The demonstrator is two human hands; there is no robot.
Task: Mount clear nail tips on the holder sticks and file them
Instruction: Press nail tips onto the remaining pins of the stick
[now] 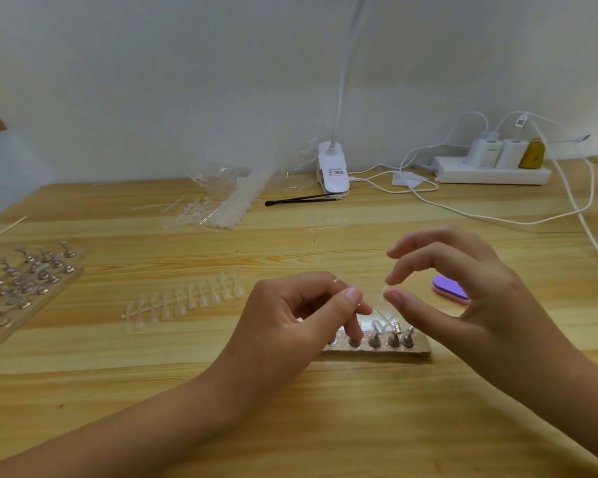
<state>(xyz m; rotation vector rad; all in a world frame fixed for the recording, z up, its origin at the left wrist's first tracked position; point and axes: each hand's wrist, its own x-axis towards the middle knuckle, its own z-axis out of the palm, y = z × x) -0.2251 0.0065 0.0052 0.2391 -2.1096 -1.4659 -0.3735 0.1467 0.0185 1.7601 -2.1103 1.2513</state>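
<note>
Clear holder stick (369, 307), thin, glassy, nearly invisible, pinched by left hand (290, 315), right hand (463, 288) pinching second clear stick (380, 305) crossing it, above holder base (418, 350).

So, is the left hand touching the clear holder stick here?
Touching. The head view shows the left hand pinching the clear holder stick between thumb and forefinger, near its upper end.

Both forearms come in from below, and the hands are close together, fingertips near each other. The left hand (290, 315) pinches a clear stick (368, 305) between thumb and forefinger, the other fingers curled under. The right hand (463, 291) pinches a clear piece (384, 290) between thumb and forefinger, with the other fingers arched above.
</note>
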